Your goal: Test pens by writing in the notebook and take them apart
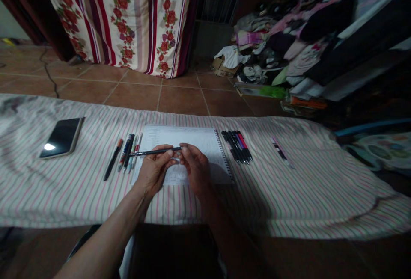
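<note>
A dark pen is held level above the open spiral notebook. My left hand pinches it along its middle, with its left end sticking out past the fingers. At the pen's right end, my right hand closes its fingertips on it. To the left of the notebook lie several pens, one of them a black pen with an orange end. Right beside the spiral binding, several dark pens lie in a row, with red and purple among them.
Far left on the striped cloth lies a phone. A pink and black pen lies alone on the right. Beyond the cloth are a tiled floor, a floral curtain and a heap of clothes.
</note>
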Motion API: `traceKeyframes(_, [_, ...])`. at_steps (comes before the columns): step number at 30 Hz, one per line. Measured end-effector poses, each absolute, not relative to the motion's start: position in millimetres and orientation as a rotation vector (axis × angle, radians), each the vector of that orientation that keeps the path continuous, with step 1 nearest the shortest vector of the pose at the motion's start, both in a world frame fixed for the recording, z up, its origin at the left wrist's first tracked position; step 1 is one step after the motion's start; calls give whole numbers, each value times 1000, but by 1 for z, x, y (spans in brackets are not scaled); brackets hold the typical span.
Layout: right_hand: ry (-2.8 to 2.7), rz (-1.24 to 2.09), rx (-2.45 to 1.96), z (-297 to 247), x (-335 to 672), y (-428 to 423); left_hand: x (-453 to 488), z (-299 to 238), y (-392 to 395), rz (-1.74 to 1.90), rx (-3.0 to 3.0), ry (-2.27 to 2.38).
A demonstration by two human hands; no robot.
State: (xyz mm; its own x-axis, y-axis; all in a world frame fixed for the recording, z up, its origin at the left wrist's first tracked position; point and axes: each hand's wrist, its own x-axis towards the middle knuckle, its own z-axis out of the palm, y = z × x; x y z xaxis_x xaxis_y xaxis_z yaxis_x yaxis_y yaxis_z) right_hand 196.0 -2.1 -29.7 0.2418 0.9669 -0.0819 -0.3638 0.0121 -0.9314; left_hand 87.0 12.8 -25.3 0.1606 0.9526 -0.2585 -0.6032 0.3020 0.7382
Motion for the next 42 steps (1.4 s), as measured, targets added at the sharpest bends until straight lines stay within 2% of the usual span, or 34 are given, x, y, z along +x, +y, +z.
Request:
traceKeyframes(22, [-841,1046,-1188,-28,203,7,100,-27,14,1310,498,872])
traceKeyframes(30, [-705,1267,-1027,-26,203,6,97,-24,17,1348,546,852])
traceKeyframes(37, [-775,1194,-1132,-27,207,10,99,-28,13,1297,583,883])
traceKeyframes(42, [-739,1265,-1087,-27,209,11,98,-28,15,1308,536,887])
